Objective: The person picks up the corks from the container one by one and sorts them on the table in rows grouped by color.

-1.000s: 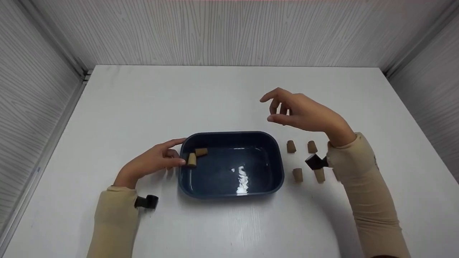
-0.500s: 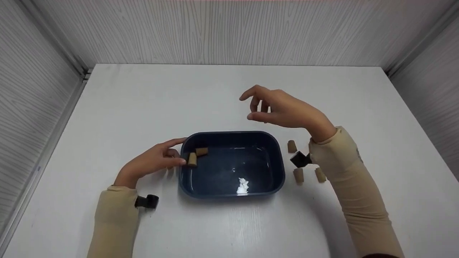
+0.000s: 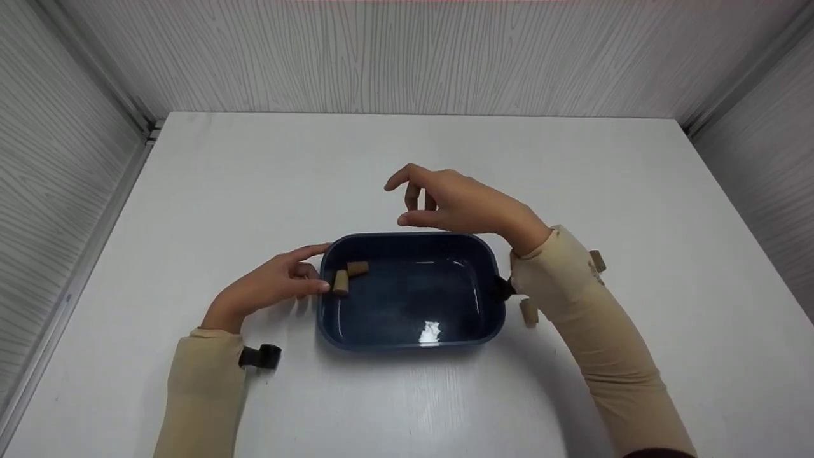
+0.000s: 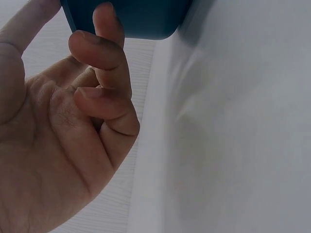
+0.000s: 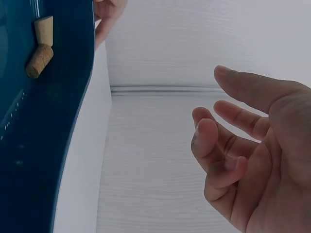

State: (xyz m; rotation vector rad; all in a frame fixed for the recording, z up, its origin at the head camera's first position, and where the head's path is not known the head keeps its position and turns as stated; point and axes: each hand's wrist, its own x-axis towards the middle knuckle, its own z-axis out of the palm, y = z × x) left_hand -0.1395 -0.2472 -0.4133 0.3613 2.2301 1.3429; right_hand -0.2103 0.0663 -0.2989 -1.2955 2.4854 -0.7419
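Across the white table (image 3: 286,178), the hands (image 3: 467,200) have drawn closer.

glossy plastic tub (image 3: 394,312); matt cork stoppers (image 3: 341,282); cloth sleeves (image 3: 206,388).

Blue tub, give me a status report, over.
Left hand touching blue tub at left rim; right hand empty, near far rim. Two corks inside. Right sleeve partly hides another cork on the table.

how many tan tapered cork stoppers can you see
4 stoppers: two inside the glossy dark blue rectangular tray, at its left end; on the white table, one left of the beige right sleeve, one right of it. The sleeve may hide more.
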